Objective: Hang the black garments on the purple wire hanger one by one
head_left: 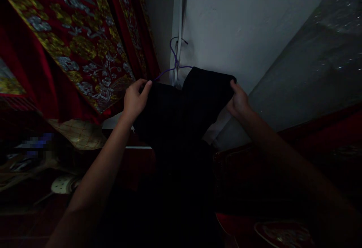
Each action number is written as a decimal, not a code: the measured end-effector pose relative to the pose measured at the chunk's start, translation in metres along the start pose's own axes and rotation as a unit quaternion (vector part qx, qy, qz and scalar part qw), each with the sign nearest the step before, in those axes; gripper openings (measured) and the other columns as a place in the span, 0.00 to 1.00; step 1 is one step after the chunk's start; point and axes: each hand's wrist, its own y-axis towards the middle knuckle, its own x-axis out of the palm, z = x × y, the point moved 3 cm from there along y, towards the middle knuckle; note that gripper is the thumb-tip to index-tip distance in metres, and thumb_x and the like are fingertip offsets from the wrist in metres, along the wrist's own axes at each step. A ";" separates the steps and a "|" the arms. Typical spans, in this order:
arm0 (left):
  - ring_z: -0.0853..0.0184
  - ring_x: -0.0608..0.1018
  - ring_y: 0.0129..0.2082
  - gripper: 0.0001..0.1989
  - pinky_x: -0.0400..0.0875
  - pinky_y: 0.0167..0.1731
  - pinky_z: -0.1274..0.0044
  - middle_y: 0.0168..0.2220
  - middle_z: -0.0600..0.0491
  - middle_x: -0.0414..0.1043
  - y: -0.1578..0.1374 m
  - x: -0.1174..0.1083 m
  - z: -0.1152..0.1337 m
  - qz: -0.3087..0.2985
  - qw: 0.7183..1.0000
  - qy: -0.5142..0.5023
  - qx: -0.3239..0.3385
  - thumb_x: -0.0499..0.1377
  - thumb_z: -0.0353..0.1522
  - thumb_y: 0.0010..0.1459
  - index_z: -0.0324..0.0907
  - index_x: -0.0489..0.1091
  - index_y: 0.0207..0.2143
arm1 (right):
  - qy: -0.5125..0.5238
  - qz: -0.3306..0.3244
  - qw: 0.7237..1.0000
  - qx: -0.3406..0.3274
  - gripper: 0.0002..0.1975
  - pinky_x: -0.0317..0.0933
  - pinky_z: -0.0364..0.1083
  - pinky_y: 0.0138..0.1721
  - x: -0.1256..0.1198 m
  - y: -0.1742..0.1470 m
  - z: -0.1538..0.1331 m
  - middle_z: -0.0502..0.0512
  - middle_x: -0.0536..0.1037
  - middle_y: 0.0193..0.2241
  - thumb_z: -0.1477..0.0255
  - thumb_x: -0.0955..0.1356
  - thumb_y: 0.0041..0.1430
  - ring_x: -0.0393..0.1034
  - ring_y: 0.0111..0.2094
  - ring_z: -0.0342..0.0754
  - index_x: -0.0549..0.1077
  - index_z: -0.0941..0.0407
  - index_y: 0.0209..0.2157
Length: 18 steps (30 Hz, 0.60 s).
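Observation:
A black garment (183,108) hangs on a thin purple hanger (175,61) in the middle of the head view. The hanger's hook sits by a narrow white pipe or strip (177,18) on the wall. My left hand (135,99) grips the garment's left shoulder, thumb on top at the edge. My right hand (238,98) pinches the far right edge of the cloth and holds it out to the side. The cloth is so dark that its folds and lower end do not show.
Red cloth with gold and silver embroidery (96,48) hangs at the upper left. Shiny clear plastic sheeting (308,55) covers the right side of the pale wall (243,18). A whitish dotted round object (62,184) lies at the lower left. Much of the bottom is too dark to read.

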 end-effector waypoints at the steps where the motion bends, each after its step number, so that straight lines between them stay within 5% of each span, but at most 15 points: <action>1: 0.64 0.73 0.35 0.13 0.63 0.38 0.75 0.33 0.52 0.74 0.005 -0.001 0.003 -0.001 1.000 0.008 0.011 0.59 0.43 0.65 0.43 0.76 0.40 | 0.007 -0.008 1.000 0.005 0.07 0.70 0.53 0.52 -0.002 0.000 -0.006 0.52 0.81 0.38 0.63 0.73 0.54 0.75 0.48 0.52 0.77 0.49 0.35; 7: 0.61 0.76 0.41 0.11 0.65 0.44 0.71 0.39 0.51 0.78 0.046 -0.010 0.009 -0.013 0.997 0.037 0.065 0.60 0.39 0.62 0.44 0.78 0.42 | -0.071 -0.093 0.993 0.030 0.11 0.70 0.47 0.36 0.008 -0.010 -0.037 0.49 0.74 0.23 0.60 0.75 0.53 0.74 0.31 0.49 0.78 0.53 0.31; 14: 0.60 0.74 0.39 0.12 0.64 0.45 0.65 0.36 0.50 0.75 0.057 -0.037 0.002 0.027 0.995 0.063 0.078 0.57 0.42 0.65 0.44 0.74 0.36 | -0.039 -0.143 0.989 -0.030 0.11 0.67 0.42 0.42 0.081 -0.004 -0.062 0.45 0.76 0.28 0.63 0.76 0.54 0.71 0.35 0.42 0.76 0.53 0.34; 18: 0.64 0.73 0.38 0.17 0.64 0.42 0.70 0.35 0.56 0.73 0.040 -0.044 -0.006 0.025 0.996 0.027 0.076 0.59 0.46 0.63 0.41 0.72 0.40 | -0.050 -0.244 0.968 -0.016 0.13 0.67 0.44 0.40 0.108 -0.053 -0.088 0.47 0.74 0.28 0.57 0.70 0.62 0.73 0.37 0.46 0.76 0.52 0.36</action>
